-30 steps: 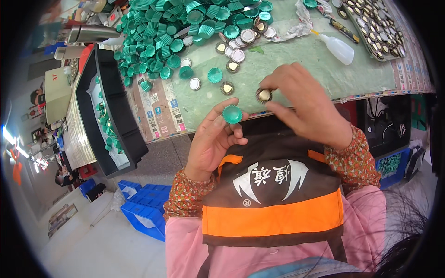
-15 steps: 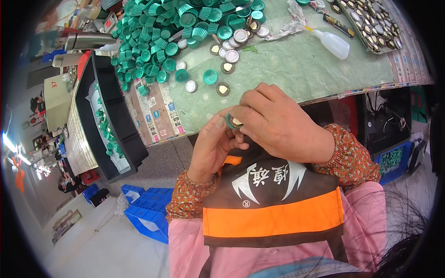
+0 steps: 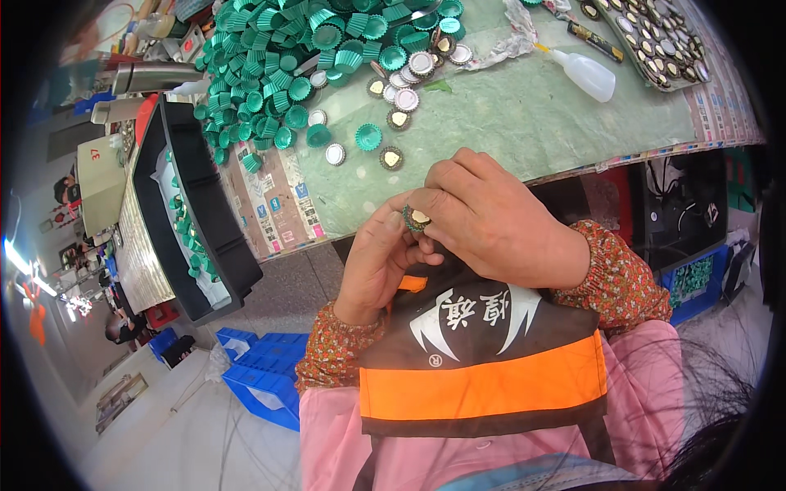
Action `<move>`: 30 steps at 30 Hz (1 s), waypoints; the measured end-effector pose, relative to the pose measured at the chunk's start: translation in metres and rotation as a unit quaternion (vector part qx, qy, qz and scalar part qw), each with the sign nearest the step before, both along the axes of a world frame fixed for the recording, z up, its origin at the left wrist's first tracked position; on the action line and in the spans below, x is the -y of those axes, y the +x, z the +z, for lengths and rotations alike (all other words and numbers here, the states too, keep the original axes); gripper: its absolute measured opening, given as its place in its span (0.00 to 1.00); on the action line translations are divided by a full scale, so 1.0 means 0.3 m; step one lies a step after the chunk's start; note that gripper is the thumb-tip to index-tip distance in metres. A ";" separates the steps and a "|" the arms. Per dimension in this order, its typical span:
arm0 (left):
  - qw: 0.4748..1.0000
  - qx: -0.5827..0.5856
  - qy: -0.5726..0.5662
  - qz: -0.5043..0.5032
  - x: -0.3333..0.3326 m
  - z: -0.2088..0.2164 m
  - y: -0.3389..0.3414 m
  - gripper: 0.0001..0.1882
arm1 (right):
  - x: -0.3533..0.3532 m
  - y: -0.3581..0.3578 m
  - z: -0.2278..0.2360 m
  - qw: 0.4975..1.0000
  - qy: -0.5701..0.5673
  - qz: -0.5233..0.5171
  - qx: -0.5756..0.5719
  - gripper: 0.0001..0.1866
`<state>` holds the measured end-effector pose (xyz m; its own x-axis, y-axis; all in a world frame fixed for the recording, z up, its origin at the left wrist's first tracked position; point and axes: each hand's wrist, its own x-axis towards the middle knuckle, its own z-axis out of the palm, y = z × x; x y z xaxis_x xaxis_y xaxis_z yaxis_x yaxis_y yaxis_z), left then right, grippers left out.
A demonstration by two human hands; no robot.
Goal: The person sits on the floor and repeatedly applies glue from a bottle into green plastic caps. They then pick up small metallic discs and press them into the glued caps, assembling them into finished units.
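Both of my hands meet just off the near edge of the table, over my apron. Between their fingertips is a small green fluted cap (image 3: 416, 218) with a dark, gold-centred disc showing in it. My left hand (image 3: 378, 258) pinches it from the left side, fingers curled beneath. From above and the right, my right hand (image 3: 483, 217) presses on it with thumb and forefinger, hiding part of its rim. On the table just beyond lie a loose green cap (image 3: 368, 137), a dark cap with a gold centre (image 3: 391, 159) and a white-faced cap (image 3: 335, 154).
A big heap of green fluted caps (image 3: 270, 74) covers the table's far left. A black bin (image 3: 237, 245) with green caps stands left of the table. Farther right are a white squeeze bottle (image 3: 585, 75), a marker-like tube (image 3: 595, 41) and a tray (image 3: 655, 41) of gold-centred caps.
My hands stay almost in place around the green cap, which appears slightly turned or shifted between the fingers. The table view has shifted a little.
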<state>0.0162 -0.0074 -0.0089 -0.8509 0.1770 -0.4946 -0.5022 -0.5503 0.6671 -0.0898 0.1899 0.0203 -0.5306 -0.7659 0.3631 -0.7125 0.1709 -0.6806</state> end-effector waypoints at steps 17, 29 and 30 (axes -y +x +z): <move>0.977 -0.043 -0.206 -0.036 -0.047 0.064 -0.018 0.17 | 0.015 0.032 -0.063 0.998 -0.058 -0.008 0.030 0.16; 0.982 -0.051 -0.181 0.001 -0.067 0.047 -0.016 0.12 | 0.006 0.052 -0.081 0.871 -0.060 -0.055 0.484 0.08; 0.982 -0.053 -0.183 -0.002 -0.068 0.045 -0.013 0.12 | 0.007 0.054 -0.084 0.863 -0.067 -0.052 0.498 0.08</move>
